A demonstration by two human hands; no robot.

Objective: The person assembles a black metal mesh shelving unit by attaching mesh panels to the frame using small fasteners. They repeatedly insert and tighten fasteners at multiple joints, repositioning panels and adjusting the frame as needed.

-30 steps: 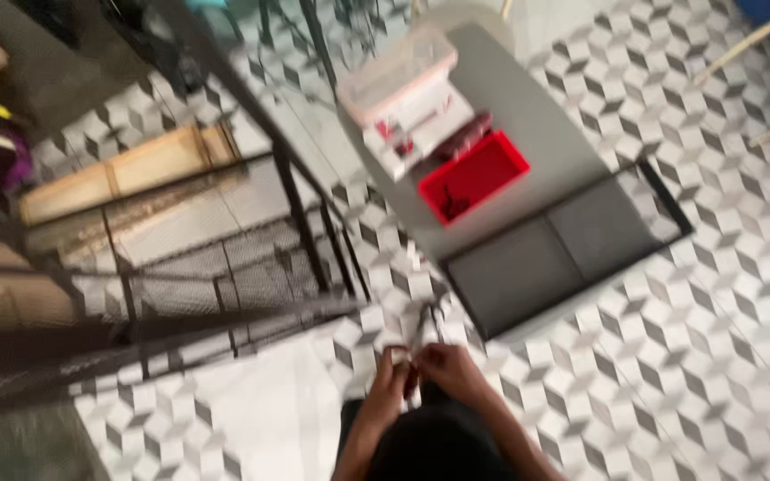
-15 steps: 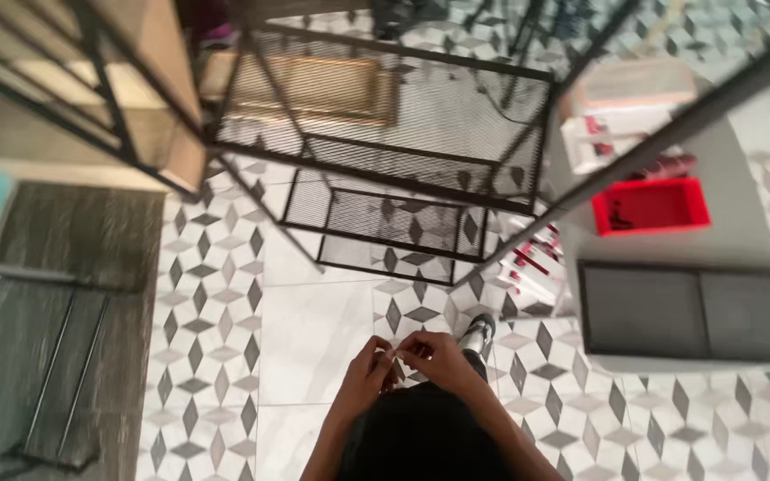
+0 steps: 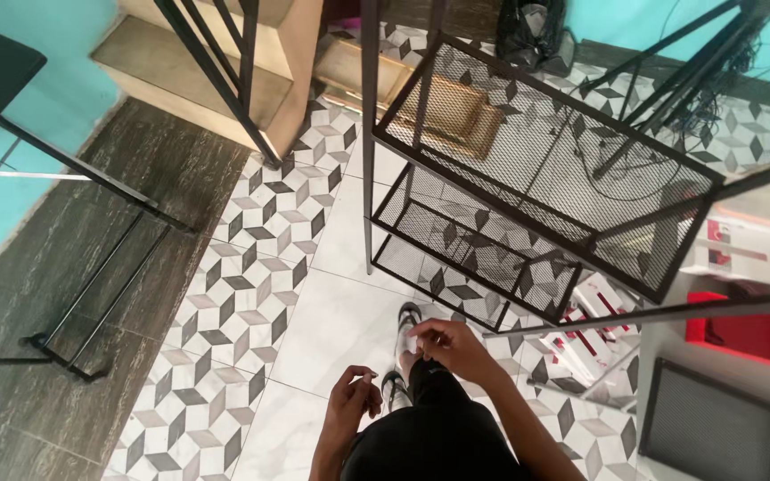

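Head view, looking straight down past the person's dark trousers to a patterned tile floor [image 3: 225, 312].

The right hand [image 3: 446, 346] is raised in front of the body, thumb and fingers pinched on a small pale item [image 3: 412, 344], too small to identify. It is held over the shoe [image 3: 408, 322], close to the body, probably so it can be looked at or handled. The left hand [image 3: 354, 396] sits lower and just beside, fingers loosely curled inward and apparently holding nothing; whether anything lies in the palm cannot be told. The two hands are near each other but apart.

Just ahead of the hands stands a black wire-mesh shelving rack [image 3: 536, 169], tilted in the view, with an upper tier and a lower tier, both bare. Its near corner leg is closest to the right hand.

To the right, a grey table [image 3: 670, 356] carries a red tray [image 3: 750, 338], a white carton [image 3: 750, 249] and a dark mesh panel [image 3: 724, 428]. White-and-red packets [image 3: 590, 330] lie on the floor beside it. Wooden steps [image 3: 198, 62] stand at upper left.
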